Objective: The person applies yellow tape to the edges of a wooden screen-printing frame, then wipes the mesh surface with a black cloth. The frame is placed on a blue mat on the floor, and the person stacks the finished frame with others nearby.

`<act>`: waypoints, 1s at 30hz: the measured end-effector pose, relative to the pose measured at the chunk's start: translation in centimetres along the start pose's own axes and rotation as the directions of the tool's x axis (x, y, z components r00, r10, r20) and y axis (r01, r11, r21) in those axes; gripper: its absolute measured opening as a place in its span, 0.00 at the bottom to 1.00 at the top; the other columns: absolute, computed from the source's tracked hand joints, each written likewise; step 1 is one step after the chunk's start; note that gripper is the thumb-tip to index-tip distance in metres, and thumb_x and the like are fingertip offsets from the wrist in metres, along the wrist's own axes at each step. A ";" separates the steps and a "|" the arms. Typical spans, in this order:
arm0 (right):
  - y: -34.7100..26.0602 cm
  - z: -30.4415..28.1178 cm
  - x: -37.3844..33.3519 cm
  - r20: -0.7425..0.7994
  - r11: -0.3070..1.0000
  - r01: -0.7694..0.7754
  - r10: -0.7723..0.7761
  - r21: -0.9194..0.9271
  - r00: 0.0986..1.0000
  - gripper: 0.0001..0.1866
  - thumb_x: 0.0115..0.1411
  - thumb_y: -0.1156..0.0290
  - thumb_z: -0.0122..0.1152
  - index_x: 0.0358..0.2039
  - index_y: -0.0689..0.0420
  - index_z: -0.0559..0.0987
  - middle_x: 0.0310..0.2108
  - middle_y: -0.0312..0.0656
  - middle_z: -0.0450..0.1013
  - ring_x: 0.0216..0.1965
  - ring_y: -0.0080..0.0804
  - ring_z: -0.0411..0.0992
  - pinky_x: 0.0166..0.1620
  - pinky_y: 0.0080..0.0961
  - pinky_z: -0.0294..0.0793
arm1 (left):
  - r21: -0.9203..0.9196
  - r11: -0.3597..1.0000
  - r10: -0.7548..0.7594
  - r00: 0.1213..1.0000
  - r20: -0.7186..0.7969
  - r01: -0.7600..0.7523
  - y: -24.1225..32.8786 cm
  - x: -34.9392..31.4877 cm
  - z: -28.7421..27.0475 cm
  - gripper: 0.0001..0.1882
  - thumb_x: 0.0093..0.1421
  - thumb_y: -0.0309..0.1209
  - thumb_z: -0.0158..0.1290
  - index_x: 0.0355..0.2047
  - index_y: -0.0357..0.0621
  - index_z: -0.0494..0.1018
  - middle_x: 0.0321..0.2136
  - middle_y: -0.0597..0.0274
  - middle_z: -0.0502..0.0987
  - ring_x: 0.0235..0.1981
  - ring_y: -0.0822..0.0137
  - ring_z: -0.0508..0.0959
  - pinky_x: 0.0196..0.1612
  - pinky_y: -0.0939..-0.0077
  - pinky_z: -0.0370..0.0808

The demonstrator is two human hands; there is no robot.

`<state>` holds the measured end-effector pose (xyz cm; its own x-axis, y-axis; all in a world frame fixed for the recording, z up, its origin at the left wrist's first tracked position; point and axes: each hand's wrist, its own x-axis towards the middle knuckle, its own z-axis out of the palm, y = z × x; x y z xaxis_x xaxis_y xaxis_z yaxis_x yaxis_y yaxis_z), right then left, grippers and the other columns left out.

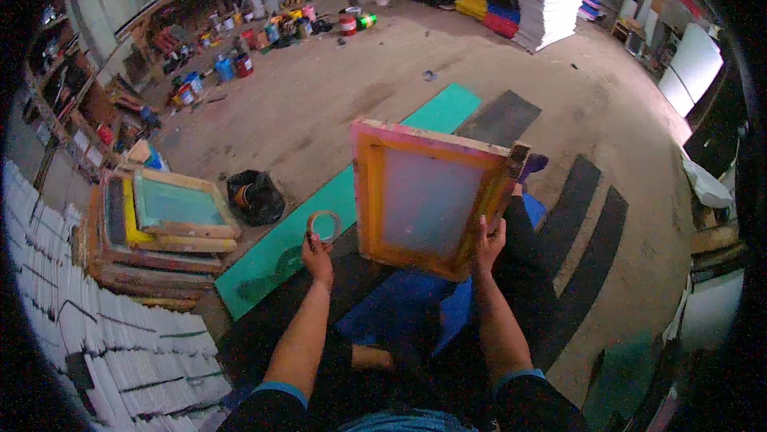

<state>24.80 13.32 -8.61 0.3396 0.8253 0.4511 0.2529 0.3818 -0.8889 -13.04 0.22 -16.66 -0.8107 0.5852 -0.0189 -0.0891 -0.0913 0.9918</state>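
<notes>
My right hand [487, 244] grips the right edge of a wooden screen-printing frame [427, 192] with orange-yellow tape round its pale mesh, holding it upright and tilted in front of me. My left hand [317, 254] holds up a roll of tape [323, 225], just left of the frame's lower left corner. My legs in dark trousers stretch out below, over a blue mat [399, 304].
A stack of wooden screen frames [164, 232] stands at my left, beside piles of white sheets [120, 336]. A black bag [254, 196] lies by a green mat [276, 256]. Dark strips [587, 240] lie on the right. Paint tins [240, 64] and paper stacks [547, 12] line the far side.
</notes>
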 end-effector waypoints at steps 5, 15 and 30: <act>-5.1 -0.1 -0.7 0.058 0.989 -0.117 0.112 0.090 0.992 0.13 0.67 0.64 0.60 0.42 0.61 0.74 0.34 0.34 0.72 0.37 0.22 0.68 0.42 0.22 0.69 | 0.564 0.820 0.184 0.978 -0.100 -0.097 1.2 4.5 1.1 0.36 0.71 0.53 0.42 0.67 0.35 0.58 0.60 0.46 0.68 0.62 0.54 0.67 0.64 0.61 0.64; -15.9 -6.8 -0.8 -0.002 0.983 -0.161 0.161 0.089 0.987 0.23 0.69 0.59 0.56 0.54 0.65 0.69 0.44 0.39 0.72 0.43 0.26 0.69 0.47 0.24 0.69 | 0.277 0.798 0.352 0.788 0.505 -0.534 16.1 -4.1 8.3 0.27 0.72 0.43 0.41 0.60 0.31 0.65 0.55 0.43 0.73 0.56 0.52 0.73 0.58 0.61 0.68; -31.7 -16.8 -5.2 0.031 0.965 0.006 -0.015 0.263 0.999 0.21 0.73 0.61 0.48 0.59 0.60 0.64 0.54 0.39 0.66 0.55 0.26 0.62 0.59 0.27 0.61 | -0.082 0.863 0.471 0.737 0.484 -0.498 27.3 -12.1 8.9 0.24 0.72 0.45 0.42 0.51 0.32 0.72 0.39 0.54 0.77 0.43 0.64 0.75 0.49 0.69 0.72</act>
<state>30.24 -10.01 18.56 0.3079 0.8320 0.4615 0.0076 0.4829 -0.8756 -0.56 -2.21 11.78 -0.3594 0.7784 0.5148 0.2794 -0.4365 0.8552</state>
